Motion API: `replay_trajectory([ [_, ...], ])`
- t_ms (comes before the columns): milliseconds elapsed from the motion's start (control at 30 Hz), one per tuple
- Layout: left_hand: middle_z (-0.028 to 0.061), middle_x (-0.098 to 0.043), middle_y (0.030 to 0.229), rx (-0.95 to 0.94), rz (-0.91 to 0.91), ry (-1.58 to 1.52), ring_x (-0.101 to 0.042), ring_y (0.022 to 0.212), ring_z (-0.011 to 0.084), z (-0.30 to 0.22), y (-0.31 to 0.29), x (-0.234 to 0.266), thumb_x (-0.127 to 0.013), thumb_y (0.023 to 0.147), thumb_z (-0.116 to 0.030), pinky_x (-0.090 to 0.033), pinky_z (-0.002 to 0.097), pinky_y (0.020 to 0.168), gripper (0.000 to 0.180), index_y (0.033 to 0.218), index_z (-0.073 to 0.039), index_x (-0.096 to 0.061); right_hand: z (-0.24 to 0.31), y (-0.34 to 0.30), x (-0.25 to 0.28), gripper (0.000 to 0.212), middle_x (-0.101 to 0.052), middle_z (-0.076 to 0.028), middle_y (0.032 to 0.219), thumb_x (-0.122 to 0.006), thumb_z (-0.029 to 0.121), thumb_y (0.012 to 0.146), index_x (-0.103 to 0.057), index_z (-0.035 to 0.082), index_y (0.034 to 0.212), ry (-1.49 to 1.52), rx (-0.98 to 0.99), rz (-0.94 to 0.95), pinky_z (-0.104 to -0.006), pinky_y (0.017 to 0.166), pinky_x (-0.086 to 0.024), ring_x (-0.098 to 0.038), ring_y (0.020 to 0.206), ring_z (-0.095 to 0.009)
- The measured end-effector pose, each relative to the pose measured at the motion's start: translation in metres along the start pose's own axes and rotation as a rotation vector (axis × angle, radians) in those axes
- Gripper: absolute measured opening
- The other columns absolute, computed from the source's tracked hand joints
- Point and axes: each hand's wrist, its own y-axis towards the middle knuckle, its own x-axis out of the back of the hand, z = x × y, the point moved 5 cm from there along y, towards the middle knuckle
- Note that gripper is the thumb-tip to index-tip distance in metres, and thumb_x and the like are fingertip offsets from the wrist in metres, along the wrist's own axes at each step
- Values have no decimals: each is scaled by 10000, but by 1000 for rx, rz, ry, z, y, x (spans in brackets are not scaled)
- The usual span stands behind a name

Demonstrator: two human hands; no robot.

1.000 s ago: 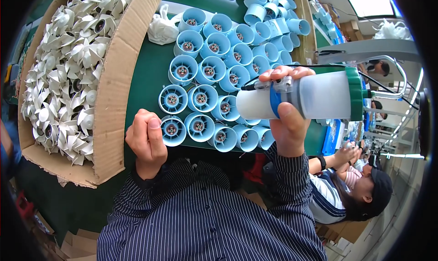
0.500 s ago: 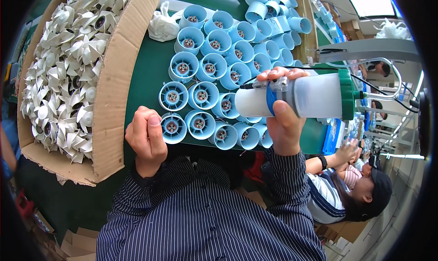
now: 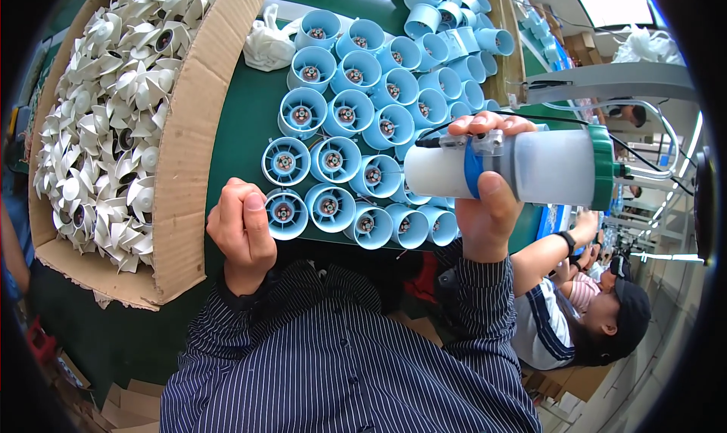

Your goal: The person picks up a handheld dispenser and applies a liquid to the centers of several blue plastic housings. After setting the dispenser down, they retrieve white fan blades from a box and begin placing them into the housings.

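My right hand (image 3: 491, 217) grips a translucent white dispenser canister (image 3: 556, 168) with a blue band, a clear clamp and a green cap. It is held nearly level above the right side of several light blue round fan housings (image 3: 333, 160). Their open tops show ribs and small motor parts with copper-coloured coils. A hose and a black cable run from the canister toward the right. My left hand (image 3: 244, 232) is closed beside the nearest left housing, thumb against bent fingers; whatever it may hold is hidden.
A cardboard box (image 3: 193, 130) full of white fan impellers (image 3: 106, 122) stands left. A white plastic bag (image 3: 270, 43) lies behind the housings on the green table (image 3: 246, 122). At the right, a co-worker in a black cap (image 3: 632, 319) sits near a grey metal arm (image 3: 617, 83).
My right hand has shifted slightly to the right with the canister. My left hand has stayed closed in nearly the same place. The co-worker's forearm has moved.
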Motion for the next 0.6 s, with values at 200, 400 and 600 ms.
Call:
replay_trajectory([
  [200, 102, -540, 674, -3, -6, -6, -495, 550, 203, 0, -2, 0, -483, 985, -87, -386, 325, 510, 170, 841, -4, -519, 24, 18, 3, 498, -572, -128, 1231, -747, 187, 842, -495, 100, 1263, -77, 85, -5, -440, 1073, -420, -553, 1211, -302],
  [400, 101, -535, 672, -8, 3, -2, -491, 548, 206, -2, -1, 1, -484, 986, -87, -382, 329, 508, 168, 843, -5, -516, 18, 51, 7, 458, -564, -158, 1312, -715, 138, 871, -506, 90, 1276, -141, 104, -108, -442, 1075, -435, -559, 1250, -311],
  [600, 100, -529, 669, 4, 11, 7, -493, 551, 210, -2, -1, 1, -483, 987, -87, -383, 332, 510, 171, 840, -5, -513, -9, 77, 16, 425, -605, -163, 1258, -728, 88, 863, -531, 83, 1240, -96, 81, -72, -441, 1063, -452, -614, 1183, -301],
])
